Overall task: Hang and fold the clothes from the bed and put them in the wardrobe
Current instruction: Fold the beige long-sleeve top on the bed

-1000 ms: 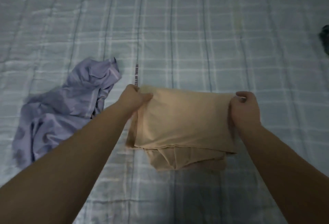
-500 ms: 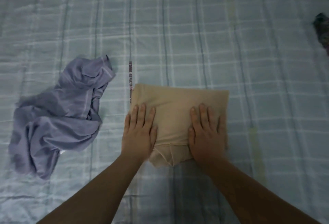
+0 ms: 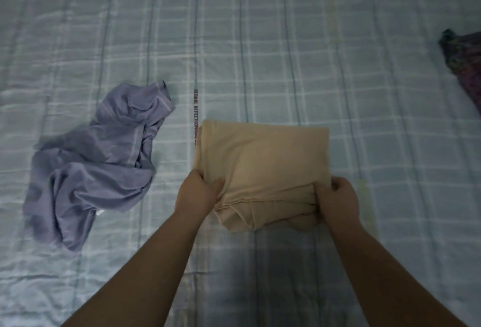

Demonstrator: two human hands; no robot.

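2 hands work over the checked bed [image 3: 286, 40]. On it, at the left, lies a crumpled purple garment [image 3: 96, 160]. The folded beige garment [image 3: 263, 160] lies in the middle; the left hand [image 3: 197, 191] and the right hand [image 3: 338, 199] each clamp its near corners.

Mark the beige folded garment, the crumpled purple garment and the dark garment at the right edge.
Beige folded garment [image 3: 263, 160]: head view, flat top layer.
Crumpled purple garment [image 3: 91, 170]: head view, bunched middle.
Dark garment [image 3: 466, 61]: head view, visible part at the frame edge.
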